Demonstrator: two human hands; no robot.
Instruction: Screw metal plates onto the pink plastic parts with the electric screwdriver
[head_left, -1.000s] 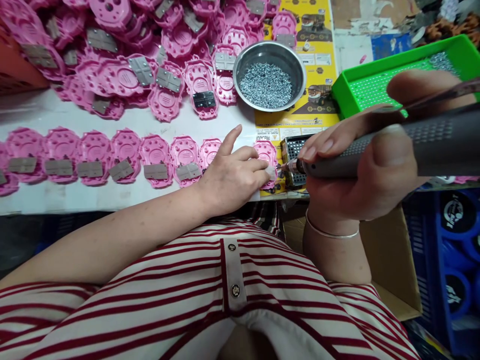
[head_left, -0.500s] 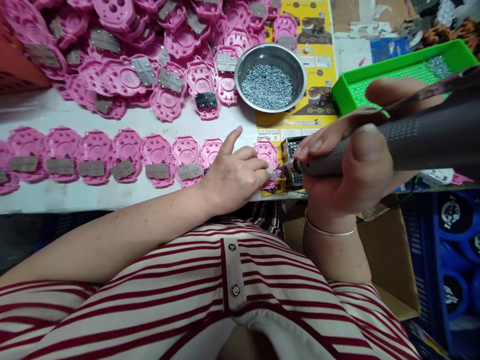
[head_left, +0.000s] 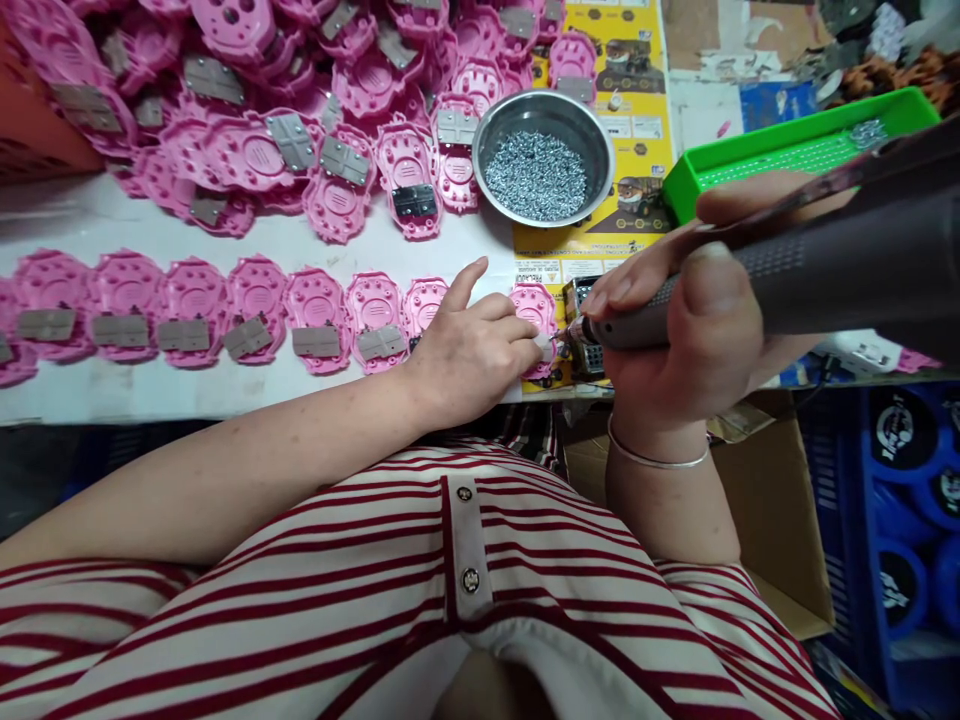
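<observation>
Across the room runs a white-topped bench (head_left: 67, 215), cluttered along its far side. Below its right end stand a blue crate (head_left: 844, 470) and an open cardboard box (head_left: 780, 500). A heap of pink shells (head_left: 247, 150) fills the far left of the bench; nearer, others lie in a row (head_left: 315, 300), grey plates toward the person. A yellow printed sheet (head_left: 641, 95) covers part of the top, with a green basket (head_left: 682, 195) to its right. The power screwdriver (head_left: 810, 260) lies almost level, its long axis running from right to left, bit pointing left. A metal bowl (head_left: 600, 165) of screws sits beyond the hands. The right hand (head_left: 675, 370) is wrapped around the screwdriver; the left hand (head_left: 469, 355) lies with one finger stretched apart, the others at a pink shell (head_left: 532, 305). Whether it pinches that shell I can't tell. The shell is near the front edge, long axis pointing away from the person, the bit at its right side.
</observation>
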